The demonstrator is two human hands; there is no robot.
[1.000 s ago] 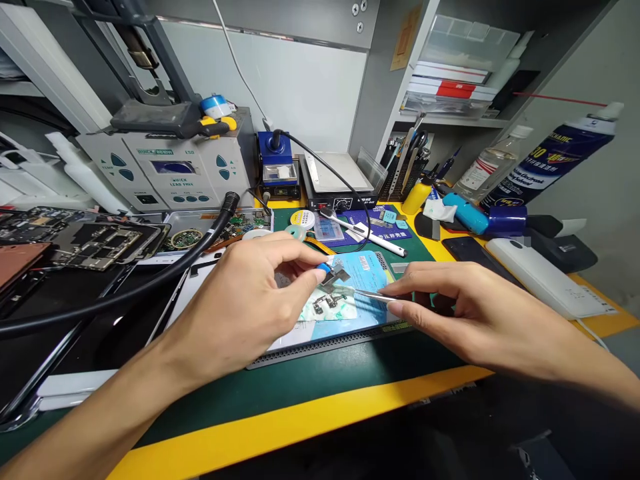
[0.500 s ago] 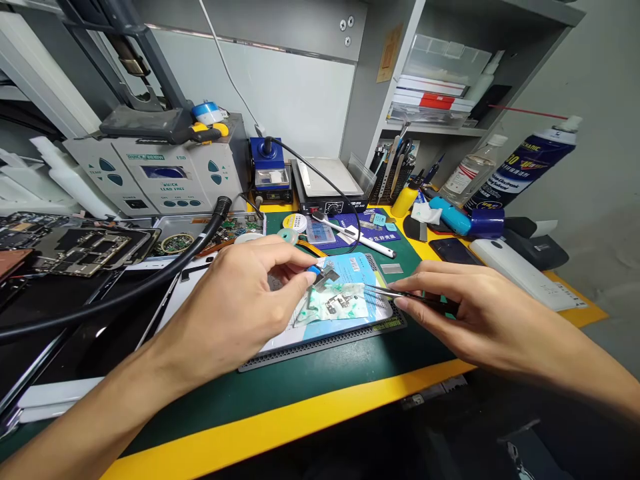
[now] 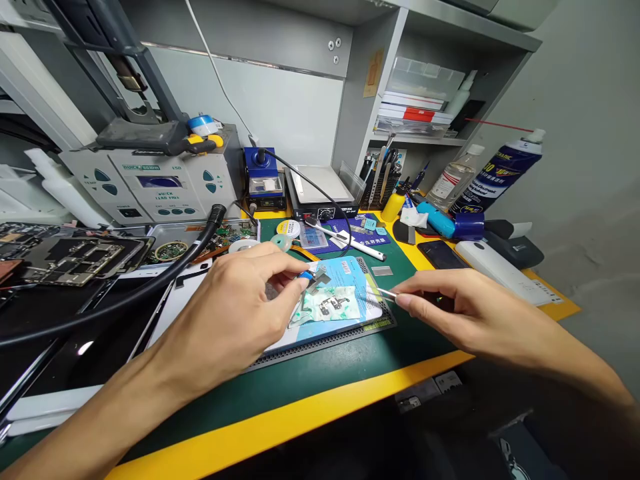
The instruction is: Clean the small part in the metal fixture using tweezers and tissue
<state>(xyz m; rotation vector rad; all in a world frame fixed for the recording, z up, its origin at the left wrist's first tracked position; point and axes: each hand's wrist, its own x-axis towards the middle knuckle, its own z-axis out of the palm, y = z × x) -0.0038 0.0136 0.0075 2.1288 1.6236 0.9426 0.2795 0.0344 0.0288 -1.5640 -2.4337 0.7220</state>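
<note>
The left hand (image 3: 245, 297), nearly closed in a pinch, holds a small blue-ended grey blade (image 3: 321, 281) over the left side of the blue box (image 3: 351, 268); the right hand (image 3: 453, 300), likewise pinched, holds metal tweezers (image 3: 387, 293) at the box's right, their blurred tips seemingly near its edge. On the blue box lies a green-stained cloth (image 3: 311, 309) bearing a small dark circuit piece (image 3: 334, 306); behind it lies a white-handled tool (image 3: 366, 250).

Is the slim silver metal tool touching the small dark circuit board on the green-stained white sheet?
No, the metal tool in the right hand ends right of the circuit board, with a gap between.
</note>
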